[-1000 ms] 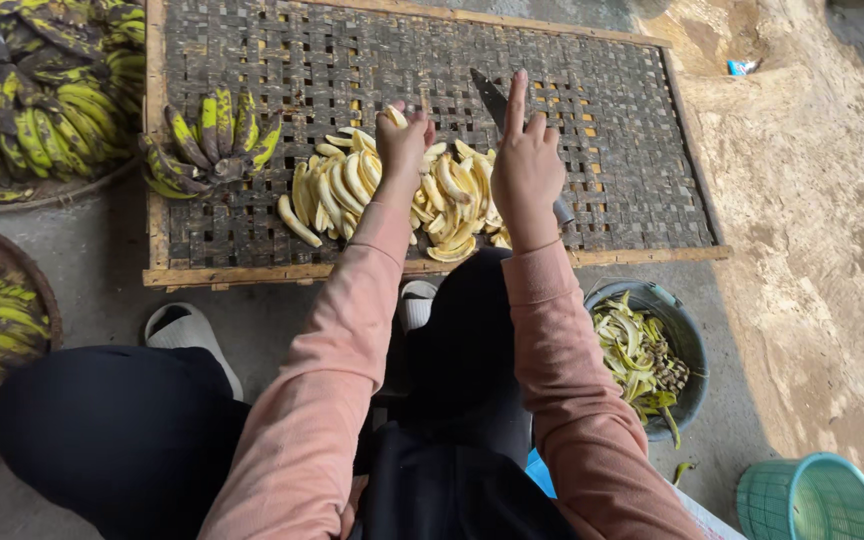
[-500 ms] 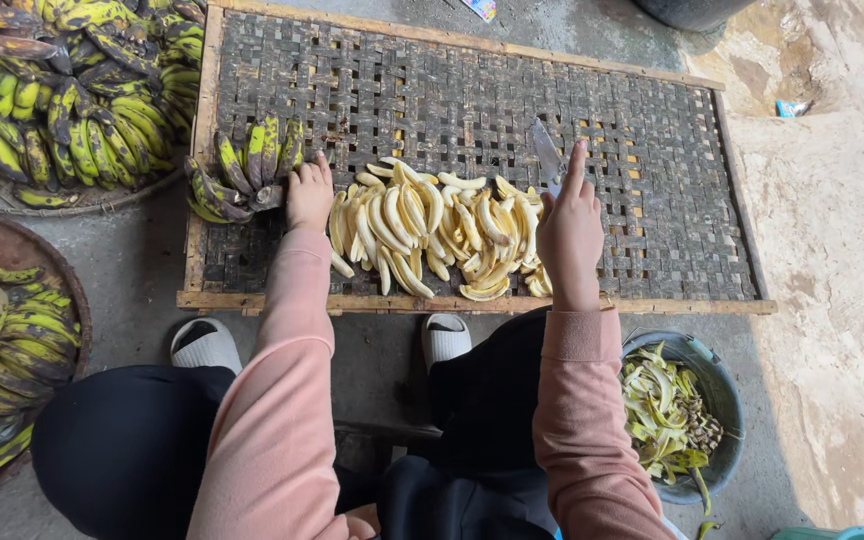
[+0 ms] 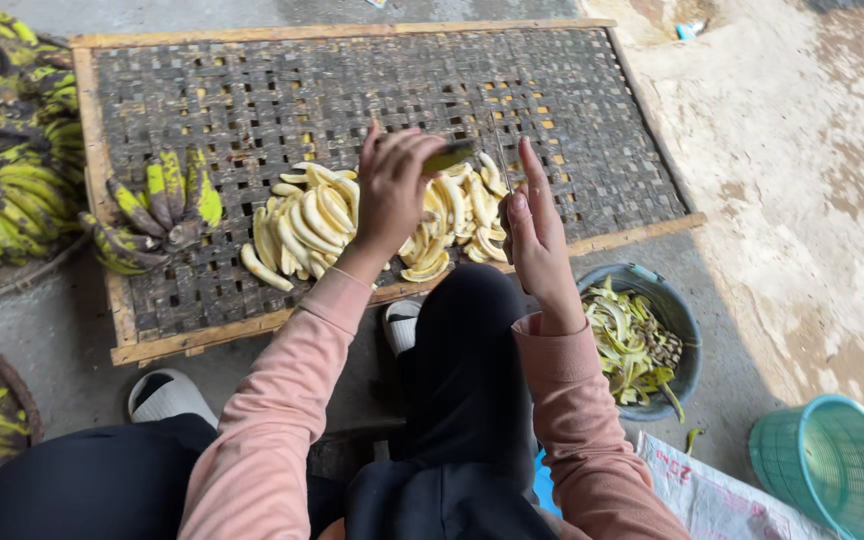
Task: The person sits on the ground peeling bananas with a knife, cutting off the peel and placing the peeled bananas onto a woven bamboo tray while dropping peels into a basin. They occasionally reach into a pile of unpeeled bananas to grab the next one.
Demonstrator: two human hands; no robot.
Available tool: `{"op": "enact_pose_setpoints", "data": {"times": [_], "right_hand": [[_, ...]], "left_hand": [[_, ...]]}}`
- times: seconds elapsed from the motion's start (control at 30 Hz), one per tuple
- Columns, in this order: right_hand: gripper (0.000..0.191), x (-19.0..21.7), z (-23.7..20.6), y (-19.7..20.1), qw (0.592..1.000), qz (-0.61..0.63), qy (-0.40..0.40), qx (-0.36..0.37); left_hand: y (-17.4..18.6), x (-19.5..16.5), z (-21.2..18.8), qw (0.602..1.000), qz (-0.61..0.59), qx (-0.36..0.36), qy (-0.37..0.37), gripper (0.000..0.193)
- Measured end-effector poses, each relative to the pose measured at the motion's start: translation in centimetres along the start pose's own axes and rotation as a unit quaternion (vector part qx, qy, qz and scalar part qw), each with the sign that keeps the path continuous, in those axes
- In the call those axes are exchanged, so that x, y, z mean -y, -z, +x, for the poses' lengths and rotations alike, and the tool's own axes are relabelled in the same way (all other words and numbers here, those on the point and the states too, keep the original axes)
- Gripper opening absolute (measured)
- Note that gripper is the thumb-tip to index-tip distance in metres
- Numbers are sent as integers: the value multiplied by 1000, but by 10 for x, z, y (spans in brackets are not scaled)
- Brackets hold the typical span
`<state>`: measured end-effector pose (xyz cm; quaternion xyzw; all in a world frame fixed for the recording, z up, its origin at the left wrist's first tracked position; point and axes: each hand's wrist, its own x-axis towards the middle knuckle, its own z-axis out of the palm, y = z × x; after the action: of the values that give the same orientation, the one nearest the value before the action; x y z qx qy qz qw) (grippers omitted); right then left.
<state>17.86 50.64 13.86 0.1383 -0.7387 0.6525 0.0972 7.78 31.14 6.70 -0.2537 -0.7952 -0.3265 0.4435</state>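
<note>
Grey bucket (image 3: 674,310) holds peels (image 3: 627,345); teal basket (image 3: 832,465) nearby.

- Your left hand (image 3: 392,195) hides most of the green banana (image 3: 449,156) it grips.
- Your right hand (image 3: 537,235) covers the knife (image 3: 499,150) handle.
- The banana heaps (image 3: 2,180) run off the left edge.

Peeled bananas (image 3: 302,225) on woven tray (image 3: 592,150); peel bucket (image 3: 677,310) right.
</note>
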Motion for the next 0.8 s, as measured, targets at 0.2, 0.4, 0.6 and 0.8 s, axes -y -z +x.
{"op": "enact_pose_setpoints", "data": {"times": [0.2,0.4,0.6,0.8], "right_hand": [[51,16,-79,82,970,-175,67,-155],[33,-6,-136,150,946,-114,-1,-305],[51,-58,-167,217,826,515,-175,-145],[32,-173,-192,231,864,152,-348,-330]], "left_hand": [[-32,-141,32,983,-52,30,-173,24],[-100,-222,8,960,-118,68,-245,21],[-159,-266,-36,706,-647,203,205,38],[-202,-236,-55,381,-774,168,477,41]]}}
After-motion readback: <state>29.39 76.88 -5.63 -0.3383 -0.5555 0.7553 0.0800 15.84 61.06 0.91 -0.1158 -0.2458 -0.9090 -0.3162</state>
